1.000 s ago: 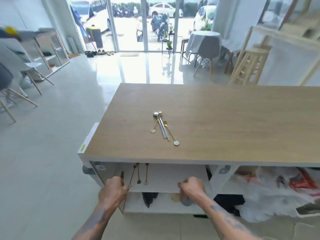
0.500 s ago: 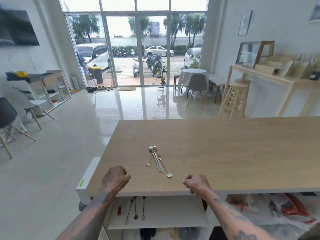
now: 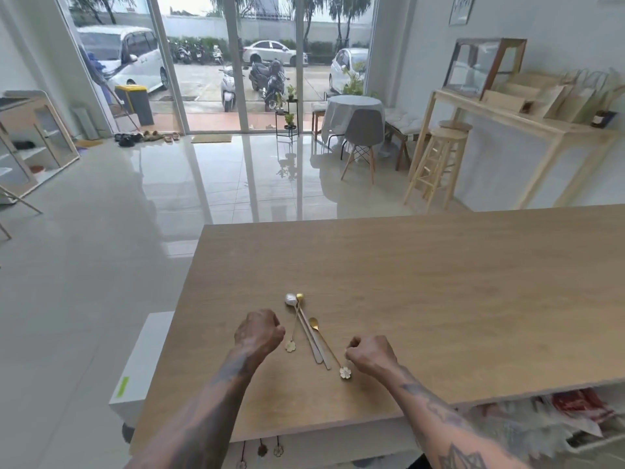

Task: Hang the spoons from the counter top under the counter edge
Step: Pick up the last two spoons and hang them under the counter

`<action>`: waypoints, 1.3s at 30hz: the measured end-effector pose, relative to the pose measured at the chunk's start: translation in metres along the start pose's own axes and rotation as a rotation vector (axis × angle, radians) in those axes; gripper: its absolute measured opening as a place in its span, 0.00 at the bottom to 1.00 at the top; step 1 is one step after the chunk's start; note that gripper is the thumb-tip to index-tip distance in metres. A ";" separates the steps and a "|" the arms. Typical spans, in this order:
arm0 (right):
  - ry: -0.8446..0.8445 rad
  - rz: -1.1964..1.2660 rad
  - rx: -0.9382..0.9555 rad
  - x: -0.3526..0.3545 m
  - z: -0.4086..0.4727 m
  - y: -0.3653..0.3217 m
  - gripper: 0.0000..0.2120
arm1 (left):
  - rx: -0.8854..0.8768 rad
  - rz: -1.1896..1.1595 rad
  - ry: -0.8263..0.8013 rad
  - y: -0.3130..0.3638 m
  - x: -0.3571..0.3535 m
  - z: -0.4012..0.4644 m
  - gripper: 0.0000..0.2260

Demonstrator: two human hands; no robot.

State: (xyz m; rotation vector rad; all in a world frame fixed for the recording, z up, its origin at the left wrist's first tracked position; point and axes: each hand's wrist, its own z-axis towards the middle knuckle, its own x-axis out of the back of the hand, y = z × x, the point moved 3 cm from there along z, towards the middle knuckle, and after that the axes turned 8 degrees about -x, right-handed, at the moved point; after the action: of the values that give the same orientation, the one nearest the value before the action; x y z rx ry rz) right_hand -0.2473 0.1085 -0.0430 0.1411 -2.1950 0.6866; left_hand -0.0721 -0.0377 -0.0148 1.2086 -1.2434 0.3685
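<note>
Forearms reach in from the bottom edge, both tattooed, over a long wooden counter top [image 3: 439,299]. Below its near edge, three already-hung spoons [image 3: 262,450] dangle with their flower-shaped ends down, partly cut off by the left forearm. On the surface, the left hand [image 3: 258,333] hovers with its fingers curled into a loose fist, holding nothing that can be seen, just left of a small cluster of loose spoons [image 3: 309,330]. That cluster holds two slim gold spoons with flower ends, plus a pair of longer flat-handled pieces whose bowls, one white and one gold, lie at the far end. The right hand [image 3: 372,355] is also curled, its fingertips pinched right at the handle of the nearer gold spoon [image 3: 329,350], just above its flower end; whether it actually grips the handle cannot be told. At the right, under the counter, crumpled bags [image 3: 541,424] fill a shelf. Beyond the counter stretch glossy floor tiles, a wooden stool [image 3: 436,164], a covered round table, and glass doors facing parked cars and scooters.
</note>
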 end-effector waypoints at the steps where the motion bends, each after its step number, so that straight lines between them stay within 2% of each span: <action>1: 0.001 -0.002 -0.009 0.001 0.004 -0.002 0.13 | -0.007 -0.004 -0.006 0.000 -0.001 0.007 0.12; 10: -0.044 -0.039 0.001 -0.015 0.028 -0.023 0.13 | -0.018 -0.054 -0.117 0.005 -0.026 0.041 0.08; 16: 0.014 -0.158 -0.014 -0.022 0.030 -0.034 0.08 | 0.033 -0.094 -0.151 -0.003 -0.034 0.049 0.09; 19: 0.039 -0.136 -0.043 -0.022 0.033 -0.034 0.13 | 0.067 -0.129 -0.168 -0.005 -0.035 0.051 0.10; 21: 0.027 -0.074 -0.051 -0.021 0.034 -0.037 0.13 | 0.117 -0.211 -0.176 -0.009 -0.035 0.052 0.09; 24: -0.016 0.006 -0.025 -0.022 0.035 -0.047 0.09 | 0.205 -0.375 -0.148 -0.011 -0.037 0.052 0.10; 28: -0.046 0.045 0.014 -0.023 0.036 -0.061 0.10 | 0.238 -0.527 -0.105 -0.005 -0.042 0.052 0.07; 34: -0.025 -0.021 0.005 -0.031 0.037 -0.066 0.11 | 0.233 -0.541 -0.105 0.002 -0.046 0.054 0.10; 39: 0.002 -0.104 0.017 -0.031 0.041 -0.066 0.16 | 0.283 -0.570 -0.112 0.004 -0.045 0.056 0.09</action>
State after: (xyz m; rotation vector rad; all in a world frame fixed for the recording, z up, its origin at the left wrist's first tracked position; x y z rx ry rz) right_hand -0.2333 0.0279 -0.0587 0.2609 -2.1642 0.6469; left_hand -0.1198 -0.0666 -0.0598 1.7817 -0.9023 0.0531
